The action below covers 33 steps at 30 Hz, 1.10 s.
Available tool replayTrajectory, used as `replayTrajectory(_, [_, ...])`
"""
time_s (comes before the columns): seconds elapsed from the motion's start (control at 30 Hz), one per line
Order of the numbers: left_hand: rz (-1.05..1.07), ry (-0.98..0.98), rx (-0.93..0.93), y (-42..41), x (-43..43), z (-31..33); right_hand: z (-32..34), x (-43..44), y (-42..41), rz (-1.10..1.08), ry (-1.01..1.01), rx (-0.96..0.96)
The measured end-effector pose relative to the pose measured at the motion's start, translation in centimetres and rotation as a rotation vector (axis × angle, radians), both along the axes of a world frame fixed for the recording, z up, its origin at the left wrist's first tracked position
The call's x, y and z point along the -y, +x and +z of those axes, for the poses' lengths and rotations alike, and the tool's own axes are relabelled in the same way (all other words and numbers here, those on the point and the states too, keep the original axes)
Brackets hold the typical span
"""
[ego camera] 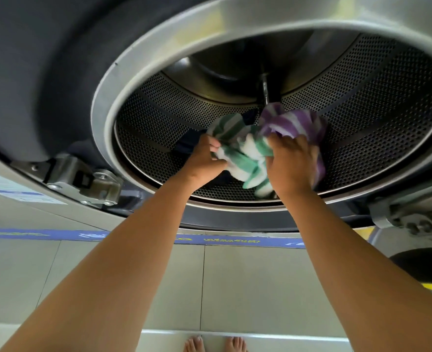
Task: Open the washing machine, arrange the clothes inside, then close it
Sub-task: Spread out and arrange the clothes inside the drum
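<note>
The washing machine stands open, its steel rim (143,59) ringing a perforated drum (377,102). Both my arms reach through the opening. My left hand (204,160) grips a green-and-white striped cloth (245,158) at its left side. My right hand (290,165) presses on the same bundle and holds a purple-and-white striped cloth (295,121) that drapes behind it. A dark garment (188,143) lies under the cloths on the drum floor, mostly hidden.
The door hinge (82,180) is bolted at the lower left of the opening, and another metal bracket (410,217) sits at the lower right. A blue strip with yellow print (44,235) runs along the machine's base. Tiled floor (248,288) and my bare feet (215,344) lie below.
</note>
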State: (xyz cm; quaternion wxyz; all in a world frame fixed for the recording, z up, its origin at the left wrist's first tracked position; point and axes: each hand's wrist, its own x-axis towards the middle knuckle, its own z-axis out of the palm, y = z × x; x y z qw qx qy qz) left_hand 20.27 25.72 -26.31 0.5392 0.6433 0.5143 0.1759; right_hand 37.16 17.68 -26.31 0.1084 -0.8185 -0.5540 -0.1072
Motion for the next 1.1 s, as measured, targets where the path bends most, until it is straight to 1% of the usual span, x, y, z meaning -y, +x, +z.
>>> replayTrajectory(0.03, [0.030, 0.010, -0.005, -0.4, -0.3, -0.2, 0.0, -0.1, 0.1, -0.059, 0.004, 0.017])
replayTrajectory(0.07, [0.060, 0.035, -0.031, -0.6, -0.6, -0.4, 0.1, -0.3, 0.0, -0.112, -0.019, -0.003])
replayTrajectory(0.1, [0.080, 0.076, -0.097, -0.9, -0.9, -0.6, 0.2, -0.7, -0.2, -0.153, -0.043, -0.059])
replayTrajectory(0.13, [0.073, 0.124, -0.207, -1.0, -1.2, -0.8, 0.3, -1.0, -0.5, -0.166, -0.038, -0.137])
replayTrajectory(0.17, [0.029, 0.156, -0.338, -1.1, -1.5, -1.0, 0.4, -1.5, -1.1, -0.124, -0.002, -0.211])
replayTrajectory(0.2, [-0.044, 0.167, -0.461, -1.0, -1.7, -1.1, 0.4, -1.9, -1.7, -0.011, 0.044, -0.253])
replayTrajectory(0.23, [-0.107, 0.160, -0.546, -0.8, -1.8, -1.2, 0.1, -2.3, -2.4, 0.156, 0.057, -0.244])
replayTrajectory(0.27, [-0.137, 0.154, -0.597, -0.7, -2.0, -1.3, -0.4, -2.5, -3.1, 0.322, 0.009, -0.186])
replayTrajectory(0.3, [-0.130, 0.149, -0.622, -0.6, -2.2, -1.3, -1.0, -2.6, -3.5, 0.445, -0.101, -0.103])
replayTrajectory(0.33, [-0.098, 0.146, -0.626, -0.5, -2.6, -1.4, -1.8, -2.8, -3.5, 0.508, -0.247, -0.027])
replayTrajectory(0.37, [-0.056, 0.134, -0.621, -0.4, -3.0, -1.5, -2.7, -2.9, -3.2, 0.523, -0.391, 0.038])
replayTrajectory(0.4, [-0.020, 0.116, -0.604, -0.4, -3.4, -1.7, -3.5, -3.0, -2.6, 0.510, -0.497, 0.088])
replayTrajectory(0.43, [0.005, 0.098, -0.582, -0.3, -3.8, -1.9, -4.2, -3.1, -2.0, 0.489, -0.549, 0.130])
replayTrajectory(0.5, [0.037, 0.099, -0.543, 0.1, -4.4, -2.0, -5.0, -3.3, -1.2, 0.438, -0.565, 0.192])
replayTrajectory(0.57, [0.039, 0.166, -0.575, 0.3, -4.7, -2.0, -5.1, -3.4, -1.1, 0.424, -0.506, 0.214])
replayTrajectory(0.63, [0.027, 0.243, -0.723, 0.4, -4.9, -2.0, -4.6, -3.6, -1.3, 0.387, -0.343, 0.215])
replayTrajectory(0.67, [0.001, 0.288, -0.827, 0.4, -4.9, -2.1, -4.0, -3.7, -1.1, 0.314, -0.204, 0.201])
replayTrajectory(0.73, [-0.094, 0.383, -0.975, 0.6, -4.8, -2.5, -2.3, -4.3, -0.1, 0.091, 0.109, 0.151])
replayTrajectory(0.77, [-0.148, 0.416, -1.006, 0.9, -4.7, -2.7, -1.5, -4.6, 0.7, -0.021, 0.214, 0.113])
replayTrajectory(0.8, [-0.194, 0.436, -1.019, 1.2, -4.6, -3.0, -0.8, -4.8, 1.8, -0.115, 0.267, 0.087])
replayTrajectory(0.87, [-0.249, 0.447, -0.998, 1.8, -4.4, -3.5, 0.0, -5.0, 3.6, -0.221, 0.215, 0.048])
replayTrajectory(0.97, [-0.325, 0.435, -0.927, 2.9, -4.3, -4.4, -0.5, -4.8, 4.3, -0.282, -0.020, -0.015])
replayTrajectory(1.0, [-0.360, 0.434, -0.931, 3.3, -4.3, -4.8, -0.9, -4.7, 4.1, -0.266, -0.079, -0.047])
replayTrajectory(1.1, [-0.405, 0.431, -0.991, 4.1, -4.3, -6.1, -2.3, -4.7, 3.0, -0.104, -0.167, -0.104])
